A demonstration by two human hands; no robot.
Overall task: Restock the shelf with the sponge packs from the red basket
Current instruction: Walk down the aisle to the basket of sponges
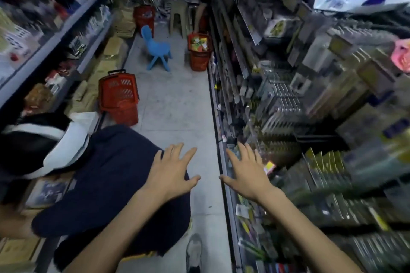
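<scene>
Store aisle seen from above, both hands spread and empty over the floor.

The left hand (172, 175) and right hand (248, 174) hover palms down, fingers (177, 150) splayed, gripping nothing; the right hand lies at the front edge of the shelf (224, 162) on the right. A red basket (199, 51) holding yellow-and-green packs (199, 43) stands far up the aisle against that shelf's base. Another red basket (119, 97) stands near the left shelving. A blue chair (155, 49) stands between them. A crouched person in a dark top (111, 175) fills the lower left.
</scene>
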